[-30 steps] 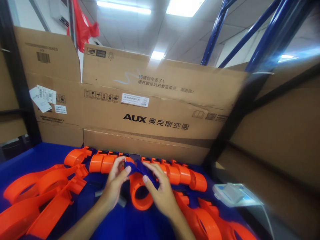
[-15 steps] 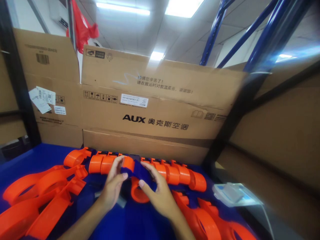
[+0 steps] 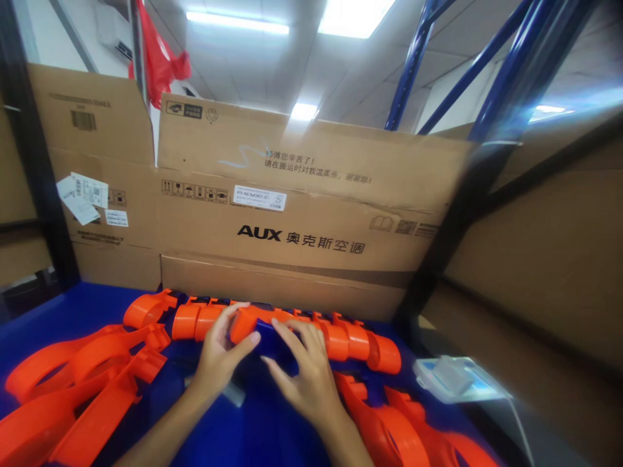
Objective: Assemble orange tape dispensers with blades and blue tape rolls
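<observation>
My left hand (image 3: 221, 350) is closed around an orange and blue plastic tape dispenser (image 3: 246, 324), thumb against its near side. From the right, my right hand (image 3: 306, 366) reaches around the blue part, with its fingertips on the upper edge and the thumb lower down. The piece is held up over the blue table surface (image 3: 257, 428). My fingers hide part of its shape. Behind it runs a row of similar orange pieces (image 3: 357, 340) with dark ends. A small greyish strip (image 3: 234, 394) lies below my left wrist.
Large orange loop-shaped parts (image 3: 104, 353) lie at the left, and more orange parts (image 3: 403, 431) at the right. A clear plastic box (image 3: 455, 379) with a cable stands at the right edge. A cardboard panel (image 3: 302, 220) closes the back, beside a dark rack post (image 3: 440, 240).
The held piece has been turned, so its orange part now lies across the top and the ring below is out of sight. My right thumb has moved left and away from the orange.
</observation>
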`<action>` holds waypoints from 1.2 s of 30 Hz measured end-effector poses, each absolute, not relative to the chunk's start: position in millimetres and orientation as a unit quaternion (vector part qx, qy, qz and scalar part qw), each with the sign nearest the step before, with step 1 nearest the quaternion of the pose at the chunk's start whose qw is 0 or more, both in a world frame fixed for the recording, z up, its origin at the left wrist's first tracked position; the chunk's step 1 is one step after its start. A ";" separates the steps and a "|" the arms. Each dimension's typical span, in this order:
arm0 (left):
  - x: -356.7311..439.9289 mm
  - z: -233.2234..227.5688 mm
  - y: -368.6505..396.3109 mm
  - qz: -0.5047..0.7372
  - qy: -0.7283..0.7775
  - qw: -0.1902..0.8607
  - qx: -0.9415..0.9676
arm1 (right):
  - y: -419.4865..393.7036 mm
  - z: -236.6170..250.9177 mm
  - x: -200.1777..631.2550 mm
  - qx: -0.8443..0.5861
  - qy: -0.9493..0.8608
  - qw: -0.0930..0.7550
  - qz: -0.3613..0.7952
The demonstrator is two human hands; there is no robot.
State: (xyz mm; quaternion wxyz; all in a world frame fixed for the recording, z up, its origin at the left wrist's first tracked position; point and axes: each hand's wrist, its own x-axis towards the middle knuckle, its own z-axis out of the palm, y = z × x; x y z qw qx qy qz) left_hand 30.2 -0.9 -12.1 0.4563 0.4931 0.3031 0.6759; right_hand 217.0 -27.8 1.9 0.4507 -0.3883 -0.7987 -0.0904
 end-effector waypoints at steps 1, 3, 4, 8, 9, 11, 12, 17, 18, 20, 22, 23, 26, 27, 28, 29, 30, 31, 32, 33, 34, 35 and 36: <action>29.8 -12.6 -0.4 0.676 0.306 0.455 0.493 | -27.7 1.8 217.1 -0.386 -0.800 0.450 -0.095; 28.7 -12.9 -0.1 0.676 0.312 0.450 0.493 | -27.9 1.9 216.9 -0.384 -0.801 0.448 -0.100; 28.1 -12.7 -0.2 0.677 0.315 0.446 0.493 | -28.2 2.1 216.7 -0.385 -0.801 0.448 -0.101; 26.4 -10.3 -2.0 0.685 0.322 0.428 0.494 | -29.3 2.3 215.8 -0.384 -0.803 0.444 -0.098; 26.2 -9.6 -2.4 0.687 0.323 0.427 0.491 | -29.5 2.2 215.6 -0.384 -0.804 0.444 -0.096; 26.4 -8.6 -3.1 0.691 0.326 0.429 0.483 | -29.5 1.7 215.3 -0.384 -0.804 0.445 -0.093; 26.6 -8.3 -3.3 0.692 0.327 0.431 0.479 | -29.4 1.4 215.3 -0.384 -0.803 0.446 -0.092; 27.4 -8.9 -3.8 0.695 0.331 0.426 0.476 | -28.8 0.7 215.1 -0.382 -0.802 0.451 -0.089; 27.4 -9.4 -3.8 0.694 0.332 0.425 0.476 | -28.8 0.6 215.0 -0.381 -0.802 0.451 -0.087; 27.1 -10.6 -3.7 0.693 0.335 0.423 0.478 | -28.7 0.4 214.8 -0.380 -0.803 0.451 -0.083; 26.7 -11.5 -3.4 0.693 0.338 0.417 0.481 | -28.7 0.0 214.5 -0.381 -0.803 0.451 -0.080; 26.6 -11.8 -3.2 0.693 0.339 0.415 0.482 | -28.7 -0.2 214.3 -0.382 -0.803 0.451 -0.079; 26.8 -12.3 -2.5 0.687 0.339 0.419 0.487 | -29.2 -0.6 213.3 -0.385 -0.799 0.455 -0.074; 26.9 -12.8 -2.2 0.684 0.337 0.425 0.488 | -29.6 -0.5 212.9 -0.386 -0.797 0.459 -0.070; 27.1 -13.6 -2.0 0.683 0.332 0.431 0.487 | -30.2 -0.2 212.6 -0.386 -0.795 0.464 -0.063; 27.2 -14.9 -1.8 0.685 0.323 0.440 0.483 | -30.9 0.3 212.5 -0.386 -0.792 0.469 -0.052; 27.3 -16.5 -1.6 0.688 0.309 0.452 0.476 | -31.6 1.0 212.7 -0.386 -0.789 0.477 -0.037; 27.4 -18.4 -1.6 0.692 0.292 0.467 0.466 | -32.1 2.0 213.2 -0.387 -0.783 0.486 -0.018; 27.4 -20.3 -1.6 0.695 0.273 0.483 0.457 | -32.4 3.1 214.1 -0.387 -0.777 0.497 0.005; 27.4 -22.1 -1.7 0.694 0.254 0.500 0.451 | -32.4 4.4 215.3 -0.387 -0.769 0.508 0.032; 27.3 -23.7 -1.8 0.689 0.235 0.516 0.451 | -32.0 5.7 216.6 -0.388 -0.759 0.520 0.063; 27.2 -25.0 -1.9 0.680 0.219 0.529 0.458 | -31.3 6.9 218.0 -0.388 -0.747 0.531 0.098; 27.1 -26.1 -1.9 0.670 0.207 0.537 0.468 | -30.3 7.8 219.1 -0.388 -0.733 0.542 0.137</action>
